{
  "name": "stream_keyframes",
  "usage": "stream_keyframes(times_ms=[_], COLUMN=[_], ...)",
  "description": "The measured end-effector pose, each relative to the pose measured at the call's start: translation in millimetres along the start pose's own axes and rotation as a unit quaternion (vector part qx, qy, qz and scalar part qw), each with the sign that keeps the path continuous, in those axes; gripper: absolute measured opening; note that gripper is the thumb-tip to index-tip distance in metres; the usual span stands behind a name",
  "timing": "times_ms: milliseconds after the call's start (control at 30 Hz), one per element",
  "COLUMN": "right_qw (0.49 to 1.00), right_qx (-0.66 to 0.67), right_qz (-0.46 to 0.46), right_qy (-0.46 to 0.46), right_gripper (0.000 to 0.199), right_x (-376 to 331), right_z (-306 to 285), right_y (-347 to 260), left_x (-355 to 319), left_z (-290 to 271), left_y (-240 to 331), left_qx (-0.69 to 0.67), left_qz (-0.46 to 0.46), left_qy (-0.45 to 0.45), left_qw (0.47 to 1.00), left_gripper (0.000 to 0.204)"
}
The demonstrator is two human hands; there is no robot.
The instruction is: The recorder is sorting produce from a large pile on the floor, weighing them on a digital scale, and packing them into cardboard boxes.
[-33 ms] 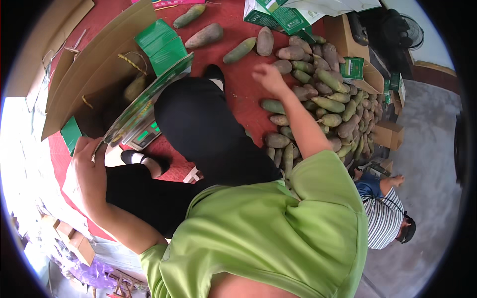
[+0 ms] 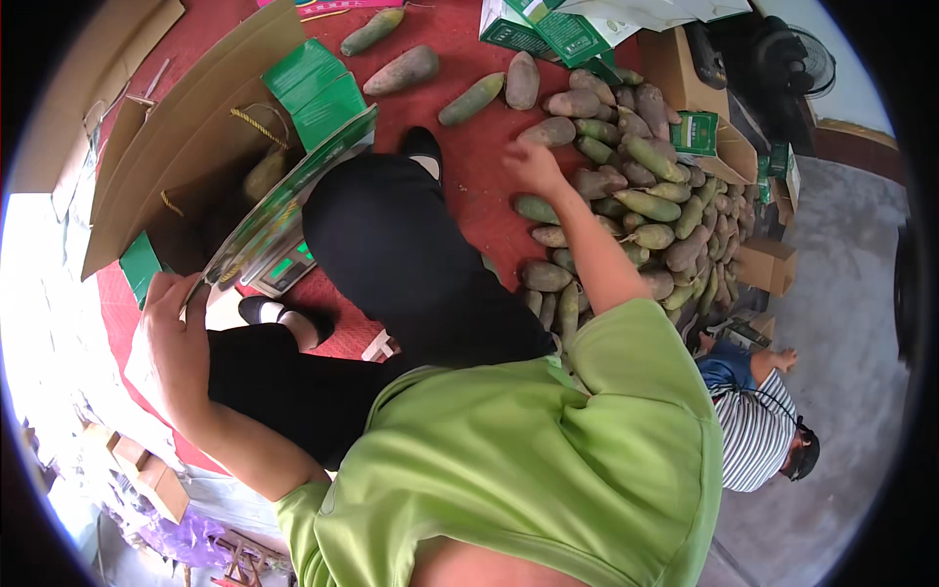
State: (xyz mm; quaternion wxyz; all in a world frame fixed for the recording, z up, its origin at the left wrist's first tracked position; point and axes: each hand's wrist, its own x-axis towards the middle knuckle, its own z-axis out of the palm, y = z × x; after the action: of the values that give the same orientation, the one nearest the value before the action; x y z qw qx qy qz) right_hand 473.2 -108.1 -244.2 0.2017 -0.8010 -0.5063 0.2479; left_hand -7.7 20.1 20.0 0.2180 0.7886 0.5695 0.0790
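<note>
My left hand (image 2: 174,338) grips the near corner of an open cardboard box (image 2: 284,210), thumb and fingers closed over its edge. Inside the box lies a radish (image 2: 266,174), partly in shadow, beside a yellow rope handle (image 2: 259,127). My right hand (image 2: 536,168) hovers over the red mat (image 2: 469,166) at the left edge of a big heap of green and purplish radishes (image 2: 650,205). Its fingers are loosely bent and apart, with nothing seen in them. Just beyond it is a purplish radish (image 2: 548,132), which it does not hold.
Several loose radishes (image 2: 403,70) lie farther off on the mat. A scale with a lit green display (image 2: 282,268) stands beside the box, near my knees. Green-and-white cartons (image 2: 558,29) and a black fan (image 2: 797,61) are at the back right. Another person (image 2: 753,421) is at the right.
My right hand has drawn slightly back toward me, its fingers more bent, uncovering more of the purplish radish beyond it. My left hand stays on the box.
</note>
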Motion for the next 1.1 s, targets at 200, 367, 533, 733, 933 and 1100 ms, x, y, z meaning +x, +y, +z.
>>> stream_keyframes(times_ms=[200, 367, 533, 733, 933, 1100], right_qw=[0.972, 0.925, 0.909, 0.858, 0.851, 0.864], right_qx=[-0.164, -0.288, -0.353, -0.435, -0.456, -0.446], right_qz=[0.159, 0.191, 0.132, 0.114, 0.05, 0.019], right_qy=[-0.062, -0.156, -0.18, -0.248, -0.254, -0.231], right_gripper=[0.043, 0.066, 0.067, 0.054, 0.034, 0.044], right_x=[-60, -67, -74, -62, -78, -70], right_z=[35, 37, 50, 57, 82, 61], right_y=[65, 69, 75, 62, 84, 56], left_x=[-1, 2, 5, 2, 3, -1], left_z=[0, 5, 2, 3, 2, 1], left_y=[2, 8, 16, 11, 10, 8], left_qx=[0.049, 0.016, -0.001, -0.005, 0.001, -0.001], left_qz=[-0.043, -0.023, -0.03, -0.052, -0.062, -0.056], left_qy=[0.004, 0.038, 0.041, 0.046, 0.036, 0.029], left_qw=[0.998, 0.999, 0.999, 0.998, 0.997, 0.998], left_gripper=[0.015, 0.014, 0.014, 0.019, 0.022, 0.022])
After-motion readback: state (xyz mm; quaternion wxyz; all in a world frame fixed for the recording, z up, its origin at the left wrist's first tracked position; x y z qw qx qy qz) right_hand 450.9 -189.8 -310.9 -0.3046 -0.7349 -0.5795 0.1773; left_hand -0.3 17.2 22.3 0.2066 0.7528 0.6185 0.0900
